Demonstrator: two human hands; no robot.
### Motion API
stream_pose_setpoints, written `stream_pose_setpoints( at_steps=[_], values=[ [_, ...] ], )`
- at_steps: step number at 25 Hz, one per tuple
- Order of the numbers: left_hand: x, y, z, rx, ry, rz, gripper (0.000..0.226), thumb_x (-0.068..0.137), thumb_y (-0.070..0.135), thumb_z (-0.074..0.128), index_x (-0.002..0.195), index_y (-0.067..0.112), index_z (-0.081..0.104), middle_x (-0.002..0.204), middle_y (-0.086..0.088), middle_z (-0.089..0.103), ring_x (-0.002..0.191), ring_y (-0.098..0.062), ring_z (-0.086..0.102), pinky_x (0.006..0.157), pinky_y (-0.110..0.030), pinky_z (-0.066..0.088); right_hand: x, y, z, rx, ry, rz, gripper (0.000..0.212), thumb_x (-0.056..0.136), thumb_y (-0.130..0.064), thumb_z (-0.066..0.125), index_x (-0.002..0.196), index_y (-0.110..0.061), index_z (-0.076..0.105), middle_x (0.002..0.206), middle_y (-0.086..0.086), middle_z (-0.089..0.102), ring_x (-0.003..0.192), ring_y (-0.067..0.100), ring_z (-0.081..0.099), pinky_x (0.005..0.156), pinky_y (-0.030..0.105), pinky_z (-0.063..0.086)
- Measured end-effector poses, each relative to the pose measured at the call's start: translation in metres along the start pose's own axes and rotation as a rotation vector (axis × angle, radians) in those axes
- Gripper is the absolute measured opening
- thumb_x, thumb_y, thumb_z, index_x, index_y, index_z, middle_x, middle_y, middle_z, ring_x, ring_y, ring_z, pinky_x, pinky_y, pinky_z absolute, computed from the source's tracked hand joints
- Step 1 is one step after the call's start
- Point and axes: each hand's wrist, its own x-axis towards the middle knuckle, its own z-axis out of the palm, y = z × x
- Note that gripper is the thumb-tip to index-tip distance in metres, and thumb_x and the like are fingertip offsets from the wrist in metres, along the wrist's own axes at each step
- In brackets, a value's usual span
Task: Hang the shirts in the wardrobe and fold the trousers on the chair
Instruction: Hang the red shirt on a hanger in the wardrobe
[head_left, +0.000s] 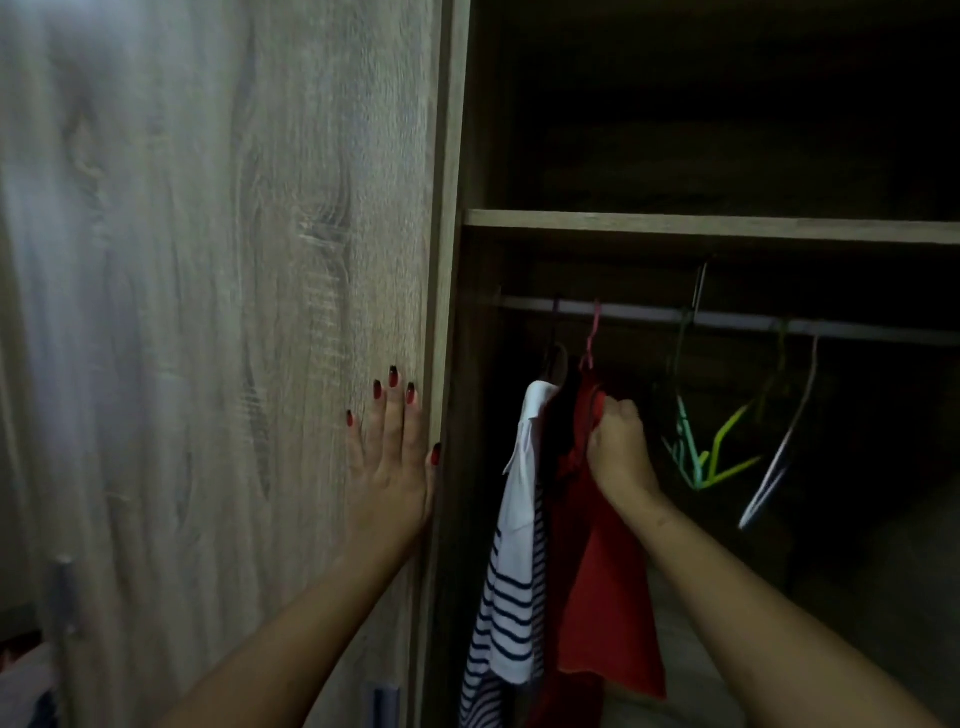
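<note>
The grained wooden door (234, 312) is pressed by the left hand (389, 467), fingers flat. A white, navy-striped shirt (511, 571) is hung vertically from the rail (644, 313). Beside it, the red shirt (602, 597) is clutched at its top by the right hand (618, 452), its length draped below the grip.

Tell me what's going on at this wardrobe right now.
A person is hanging shirts in the open wardrobe. The left hand rests flat, fingers straight, on the wooden door near its edge. The right hand grips the top of a red shirt that seems to hang from a pink hanger on the rail. A white striped shirt hangs just left of it, and empty hangers hang further right. No trousers or chair are in view.
</note>
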Motion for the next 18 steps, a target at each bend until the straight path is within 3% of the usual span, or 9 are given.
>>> stream_pose_setpoints(
  at_steps=[3,5,8,10,12,15,18],
  values=[
    [-0.001,0.002,-0.002,-0.019,-0.018,-0.019,0.061,0.097,0.028,0.033,0.148,0.004,0.011,0.156,-0.022,0.014,0.146,-0.034,0.013,0.117,-0.059,0.013,-0.025,0.008,0.002,-0.083,0.000,-0.197,0.054,0.087,0.007,0.040,0.140,0.000,0.033,0.131,0.021,0.045,0.117,0.032,0.048,0.101,0.034,0.042],
    [-0.001,0.003,-0.006,-0.021,-0.032,-0.020,0.061,0.098,0.027,0.034,0.149,0.004,0.009,0.157,-0.022,0.012,0.146,-0.034,0.012,0.116,-0.059,0.013,-0.039,0.011,-0.001,-0.104,-0.032,-0.248,0.061,0.090,0.003,0.039,0.147,-0.003,0.019,0.149,0.020,0.030,0.134,0.030,0.036,0.110,0.033,0.032],
    [-0.002,0.008,-0.015,-0.036,-0.095,-0.039,0.063,0.098,0.029,0.034,0.150,0.006,0.006,0.158,-0.019,0.004,0.148,-0.033,0.006,0.117,-0.059,0.012,-0.056,0.012,-0.013,-0.122,-0.059,-0.352,0.060,0.089,-0.006,0.033,0.148,-0.004,0.018,0.155,0.019,0.022,0.144,0.028,0.023,0.117,0.041,0.025],
    [-0.002,0.011,-0.024,-0.047,-0.160,-0.056,0.063,0.099,0.032,0.033,0.151,0.009,0.004,0.159,-0.015,-0.002,0.148,-0.030,0.001,0.118,-0.057,0.010,-0.067,0.003,-0.021,-0.137,-0.040,-0.453,0.053,0.089,-0.008,0.041,0.142,-0.005,0.034,0.148,0.016,0.038,0.140,0.027,0.032,0.116,0.048,0.026],
    [-0.012,0.010,-0.037,-0.028,-0.260,-0.086,0.065,0.099,0.035,0.034,0.152,0.013,0.003,0.160,-0.008,-0.009,0.149,-0.025,-0.006,0.120,-0.053,0.005,-0.080,-0.019,-0.026,-0.045,-0.049,-0.554,0.043,0.088,-0.012,0.043,0.131,-0.007,0.048,0.133,0.013,0.053,0.127,0.026,0.046,0.111,0.045,0.033],
    [-0.061,-0.016,-0.071,0.067,-0.420,-0.145,0.063,0.100,0.041,0.027,0.151,0.021,-0.004,0.160,0.001,-0.014,0.148,-0.016,-0.011,0.120,-0.051,0.004,-0.113,-0.071,-0.016,0.214,-0.089,-0.717,0.033,0.087,-0.009,0.042,0.117,-0.007,0.056,0.114,0.011,0.059,0.106,0.026,0.054,0.093,0.038,0.046],
    [-0.125,-0.070,-0.120,0.229,-0.485,-0.285,0.062,0.099,0.043,0.024,0.152,0.018,0.002,0.161,0.002,-0.008,0.148,-0.016,-0.006,0.120,-0.048,0.010,-0.158,-0.131,0.014,0.357,-0.192,-0.859,0.025,0.087,-0.005,0.048,0.110,-0.008,0.058,0.104,0.008,0.061,0.097,0.022,0.057,0.085,0.032,0.049]
  ],
)
